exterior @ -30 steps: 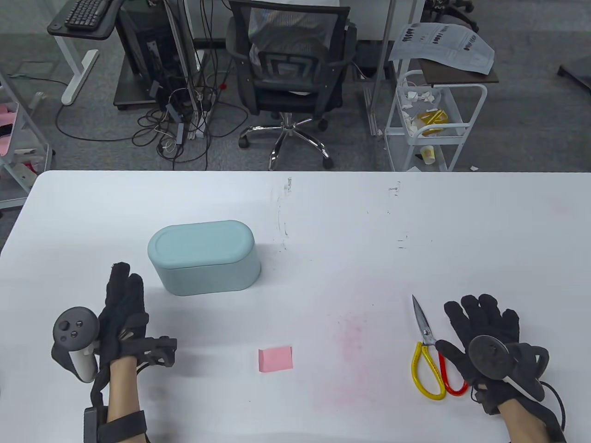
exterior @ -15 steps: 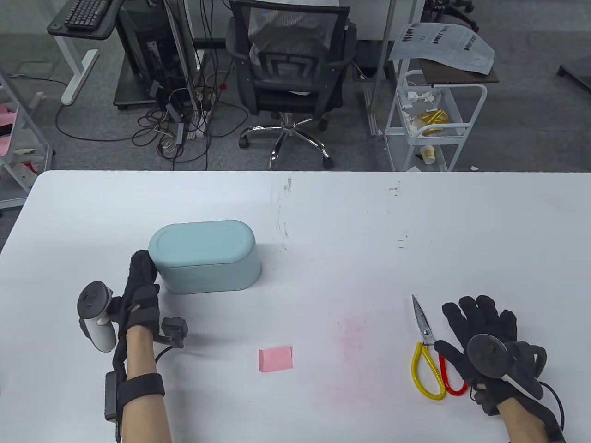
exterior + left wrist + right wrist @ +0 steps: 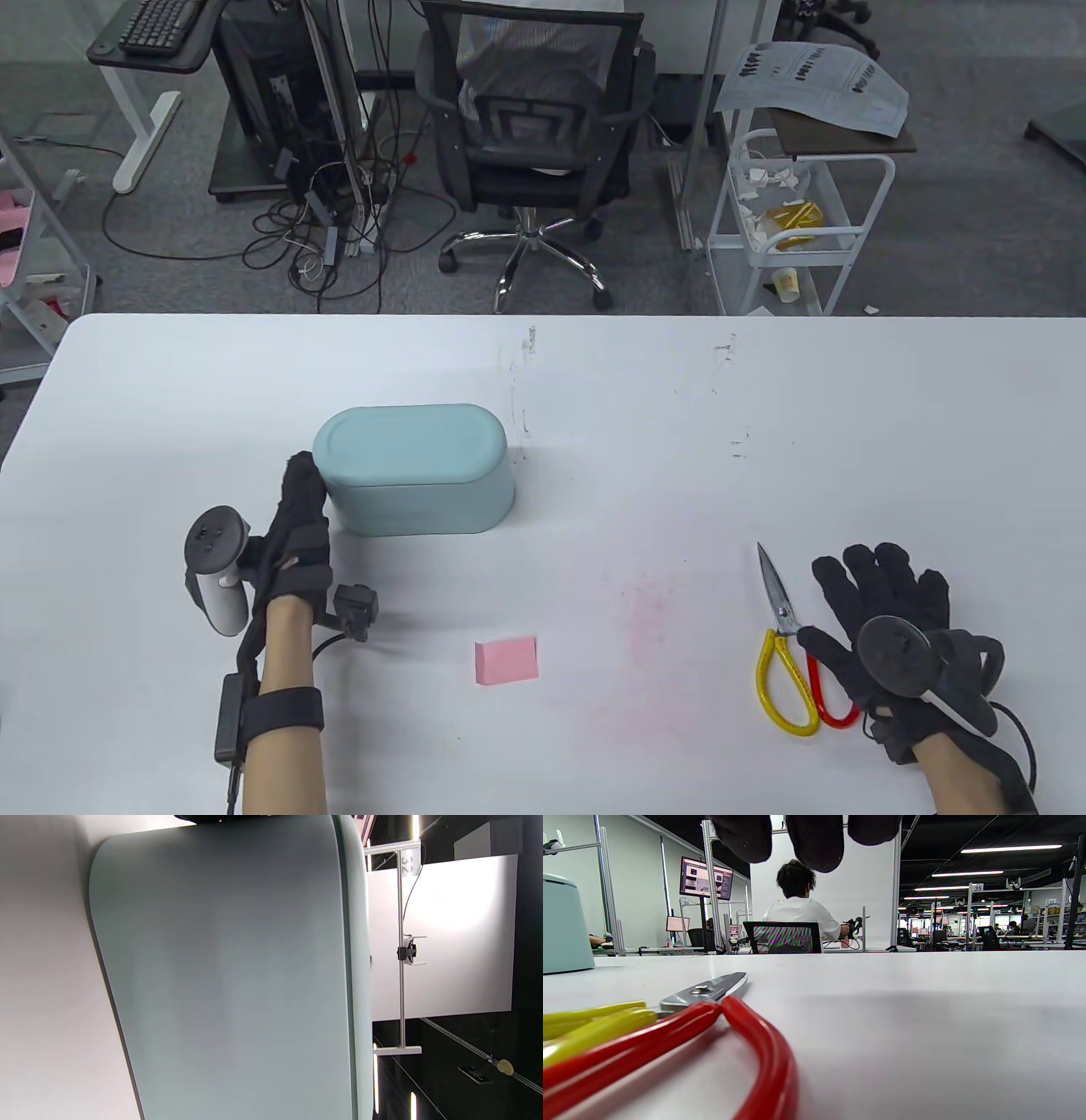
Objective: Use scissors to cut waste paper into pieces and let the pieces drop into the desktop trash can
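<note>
A pale teal oval trash can (image 3: 413, 469) with its lid on stands left of the table's middle; it fills the left wrist view (image 3: 229, 976). My left hand (image 3: 303, 501) presses straight fingers against the can's left end. A pink paper square (image 3: 506, 660) lies flat near the front edge. The scissors (image 3: 789, 654), with one yellow and one red handle loop, lie with blades together at the front right; they show close up in the right wrist view (image 3: 670, 1027). My right hand (image 3: 882, 586) rests flat on the table beside them, fingers spread, thumb touching the handles.
The white table (image 3: 679, 407) carries faint pink smudges and scuff marks. Beyond its far edge stand an office chair (image 3: 530, 144), a white cart (image 3: 797, 221) and a tangle of cables on the floor.
My left hand moved up to the trash can's left end and pushed it to the right. The right hand, scissors and pink paper stayed where they were.
</note>
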`<action>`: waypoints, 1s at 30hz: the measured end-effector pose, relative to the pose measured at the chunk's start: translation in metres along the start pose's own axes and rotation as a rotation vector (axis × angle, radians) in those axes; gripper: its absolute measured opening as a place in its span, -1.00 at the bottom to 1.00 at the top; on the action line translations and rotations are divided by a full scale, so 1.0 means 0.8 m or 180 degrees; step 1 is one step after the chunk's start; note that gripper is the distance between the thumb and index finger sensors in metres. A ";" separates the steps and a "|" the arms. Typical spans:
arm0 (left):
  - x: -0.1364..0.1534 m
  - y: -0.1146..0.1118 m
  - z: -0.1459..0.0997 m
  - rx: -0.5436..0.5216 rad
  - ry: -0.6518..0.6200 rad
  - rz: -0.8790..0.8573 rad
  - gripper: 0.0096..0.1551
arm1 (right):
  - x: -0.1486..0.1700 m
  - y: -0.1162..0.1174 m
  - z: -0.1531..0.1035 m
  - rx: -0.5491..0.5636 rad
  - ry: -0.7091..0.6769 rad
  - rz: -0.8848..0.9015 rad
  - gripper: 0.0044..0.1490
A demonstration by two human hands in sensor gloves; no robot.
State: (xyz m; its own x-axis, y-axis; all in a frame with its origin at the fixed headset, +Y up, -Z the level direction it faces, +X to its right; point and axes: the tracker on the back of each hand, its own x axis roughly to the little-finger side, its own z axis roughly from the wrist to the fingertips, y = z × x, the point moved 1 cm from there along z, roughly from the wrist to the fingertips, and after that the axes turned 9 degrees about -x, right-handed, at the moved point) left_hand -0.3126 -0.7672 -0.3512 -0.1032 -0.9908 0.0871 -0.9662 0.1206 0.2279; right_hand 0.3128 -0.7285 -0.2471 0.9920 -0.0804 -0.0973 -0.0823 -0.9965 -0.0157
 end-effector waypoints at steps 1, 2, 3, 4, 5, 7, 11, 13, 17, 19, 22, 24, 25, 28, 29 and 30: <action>0.000 -0.007 -0.001 0.0044 -0.0008 -0.0027 0.15 | 0.000 0.000 0.000 -0.0004 -0.0001 0.0003 0.08; 0.000 -0.014 -0.002 0.0105 -0.0018 -0.0070 0.16 | 0.000 0.000 0.000 -0.0007 -0.0001 0.0006 0.08; 0.000 -0.019 -0.003 0.0143 -0.0021 -0.0101 0.15 | 0.000 0.000 0.000 -0.0008 0.0000 0.0006 0.08; 0.000 -0.026 -0.004 0.0181 -0.0030 -0.0127 0.16 | 0.000 0.000 0.000 -0.0007 0.0001 0.0006 0.08; -0.001 -0.032 -0.005 0.0208 -0.0037 -0.0132 0.16 | 0.000 0.000 0.000 -0.0006 0.0001 0.0009 0.08; -0.002 -0.045 -0.008 0.0272 -0.0065 -0.0086 0.16 | 0.000 0.000 0.000 0.0001 0.0008 0.0003 0.07; -0.005 -0.070 -0.015 0.0423 -0.0045 -0.0173 0.17 | 0.002 -0.001 0.000 0.0006 0.0028 0.0008 0.08; -0.006 -0.083 -0.018 0.0526 -0.0039 -0.0228 0.17 | 0.002 0.000 0.000 -0.0005 0.0029 0.0014 0.08; -0.009 -0.110 -0.021 0.0696 -0.0052 -0.0123 0.16 | 0.002 0.000 0.000 -0.0022 0.0039 -0.0012 0.08; -0.011 -0.121 -0.021 0.0758 -0.0075 -0.0049 0.16 | 0.002 -0.001 0.000 -0.0025 0.0046 0.0000 0.08; -0.013 -0.135 -0.023 0.0800 -0.0076 -0.0044 0.16 | 0.003 -0.001 0.000 -0.0023 0.0044 0.0002 0.07; -0.013 -0.145 -0.025 0.0843 -0.0079 -0.0075 0.16 | 0.003 0.000 0.000 -0.0026 0.0034 0.0004 0.08; -0.014 -0.148 -0.025 0.0856 -0.0079 -0.0087 0.17 | 0.002 0.000 0.000 -0.0027 0.0030 0.0003 0.08; -0.015 -0.159 -0.027 0.0909 -0.0076 -0.0094 0.17 | 0.002 0.000 0.000 -0.0031 0.0027 0.0003 0.08; -0.016 -0.163 -0.027 0.0926 -0.0082 -0.0070 0.16 | 0.003 0.000 0.000 -0.0030 0.0026 0.0007 0.07; -0.016 -0.166 -0.028 0.0953 -0.0091 -0.0046 0.16 | 0.003 0.000 0.000 -0.0032 0.0027 0.0011 0.08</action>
State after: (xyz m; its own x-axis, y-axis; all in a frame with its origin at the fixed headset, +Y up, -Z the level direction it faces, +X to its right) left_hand -0.1776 -0.7689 -0.3610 -0.0915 -0.9941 0.0576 -0.9939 0.0876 -0.0676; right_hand 0.3148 -0.7286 -0.2472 0.9925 -0.0839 -0.0888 -0.0847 -0.9964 -0.0054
